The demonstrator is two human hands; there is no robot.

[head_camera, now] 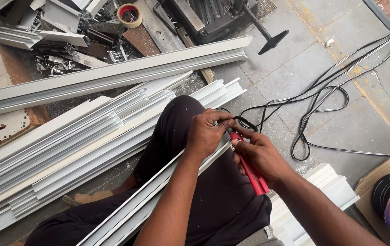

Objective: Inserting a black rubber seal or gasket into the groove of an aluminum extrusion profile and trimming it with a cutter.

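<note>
Seated person, white aluminium profile (158, 191) across lap. Left hand (206, 132) grip pinched on black rubber strip (245, 122); right hand (261, 157) clamped on red tool (252, 175). Strip mostly loose on floor (295, 68), unseated.

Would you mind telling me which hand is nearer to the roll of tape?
Left. The left hand lies below and right of the roll of tape; the right hand sits farther right and lower.
</note>
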